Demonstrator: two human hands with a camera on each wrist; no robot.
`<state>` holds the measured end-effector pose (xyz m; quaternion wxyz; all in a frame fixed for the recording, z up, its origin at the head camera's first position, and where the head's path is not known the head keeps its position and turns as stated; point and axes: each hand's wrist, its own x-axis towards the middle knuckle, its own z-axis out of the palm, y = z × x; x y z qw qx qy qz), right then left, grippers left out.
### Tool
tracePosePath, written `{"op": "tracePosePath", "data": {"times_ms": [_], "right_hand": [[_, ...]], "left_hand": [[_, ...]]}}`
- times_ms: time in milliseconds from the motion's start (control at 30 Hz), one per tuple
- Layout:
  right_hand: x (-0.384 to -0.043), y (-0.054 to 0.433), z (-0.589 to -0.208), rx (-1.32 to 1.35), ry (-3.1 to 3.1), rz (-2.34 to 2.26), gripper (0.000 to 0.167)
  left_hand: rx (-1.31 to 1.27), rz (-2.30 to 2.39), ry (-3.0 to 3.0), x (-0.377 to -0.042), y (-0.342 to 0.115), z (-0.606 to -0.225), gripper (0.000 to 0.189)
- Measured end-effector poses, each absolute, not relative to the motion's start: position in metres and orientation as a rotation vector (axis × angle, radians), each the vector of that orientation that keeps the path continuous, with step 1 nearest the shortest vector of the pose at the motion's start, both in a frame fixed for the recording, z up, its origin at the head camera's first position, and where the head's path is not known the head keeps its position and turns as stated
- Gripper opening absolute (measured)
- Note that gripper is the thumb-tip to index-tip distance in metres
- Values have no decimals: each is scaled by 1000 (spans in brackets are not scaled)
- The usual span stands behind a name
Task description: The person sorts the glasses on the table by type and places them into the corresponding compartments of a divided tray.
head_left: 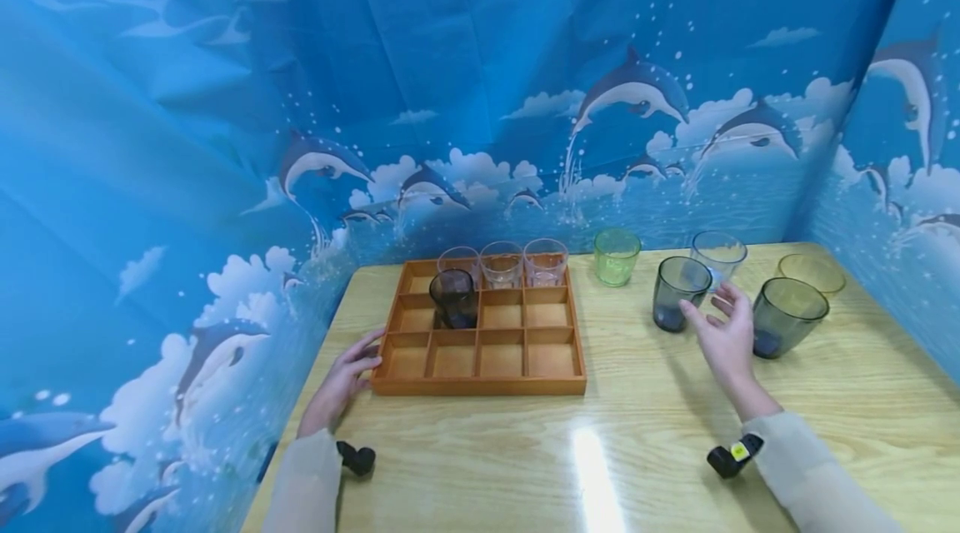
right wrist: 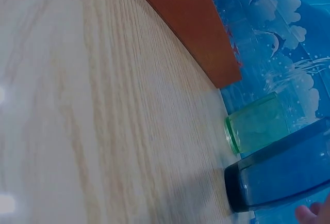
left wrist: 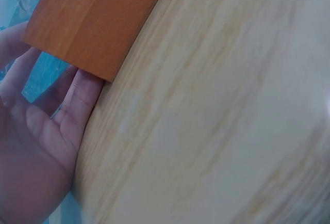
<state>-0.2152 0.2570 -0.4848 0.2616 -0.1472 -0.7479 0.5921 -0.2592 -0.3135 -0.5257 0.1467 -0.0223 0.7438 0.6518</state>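
Observation:
My left hand (head_left: 341,383) rests at the left side of a wooden compartment tray (head_left: 480,386), fingers lying along its wall (left wrist: 77,33). My right hand (head_left: 727,341) is at the right side of a tall grey glass (head_left: 670,300), thumb and fingers spread apart; the thumb overlaps the glass in the head view. In the right wrist view, the glass (right wrist: 283,170) looks dark blue and a fingertip shows just below it. A dark glass (head_left: 455,308) sits tilted in the tray's middle row. Three clear pinkish glasses (head_left: 546,264) occupy the back row.
A green glass (head_left: 617,258) stands right of the tray. Behind and beside my right hand are a clear glass (head_left: 718,254), a large grey-olive glass (head_left: 789,321) and a yellowish glass (head_left: 825,275). A blue dolphin-print curtain (head_left: 480,100) borders the wooden table (head_left: 480,458).

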Motion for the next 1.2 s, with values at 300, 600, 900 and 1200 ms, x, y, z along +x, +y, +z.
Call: {"op": "tracePosePath", "data": {"times_ms": [300,600,900,1200], "right_hand": [[-224,266,-486,-370,-2151,1577,86],[-230,269,-483,-306,-2210,1548,92],[-240,271,-486,-237,-2274,1565,97],[-247,273,-492,-274,-2295,1574,101]], "left_hand": [[-68,1872,2110,-256,-310,-516,53],[-57,1886,2067,-251,-306,-503,55],[-72,1872,2141,-261,-314,-526,54],[-77,1877,2122,-261,-314,-525,52]]}}
